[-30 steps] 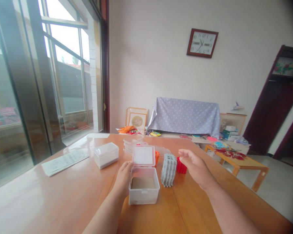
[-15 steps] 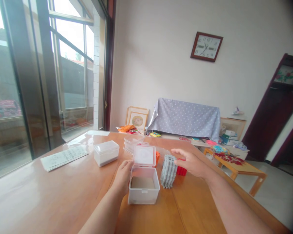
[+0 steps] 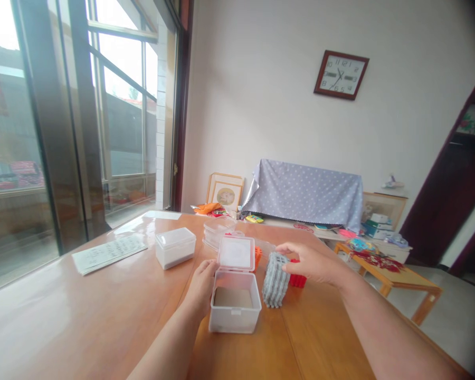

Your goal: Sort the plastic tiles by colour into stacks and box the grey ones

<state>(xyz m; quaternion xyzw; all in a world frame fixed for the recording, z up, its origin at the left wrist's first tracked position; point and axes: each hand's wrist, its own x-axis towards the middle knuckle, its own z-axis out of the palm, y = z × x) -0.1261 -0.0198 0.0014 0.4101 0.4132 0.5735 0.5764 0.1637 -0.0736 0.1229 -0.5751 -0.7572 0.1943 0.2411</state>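
A clear plastic box (image 3: 235, 320) stands on the table in front of me, its hinged lid (image 3: 236, 253) raised and a brown layer at the bottom inside. My left hand (image 3: 204, 278) grips the box at its left rear, by the hinge. To the right of the box stands a stack of grey interlocking plastic pieces (image 3: 275, 282). My right hand (image 3: 301, 261) has its fingers and thumb on the upper part of the grey stack. Just behind that hand are red plastic pieces (image 3: 297, 277). Orange pieces (image 3: 258, 256) show partly behind the lid.
A closed clear box (image 3: 176, 248) sits to the left, with printed sheets (image 3: 110, 254) beyond it. Clear plastic containers (image 3: 217, 232) stand behind the open lid. A low wooden bench (image 3: 414, 282) is past the table's right edge.
My right hand has come down and closed its fingers on the top of the grey stack. My left hand stays at the box. The whole view has shifted slightly.
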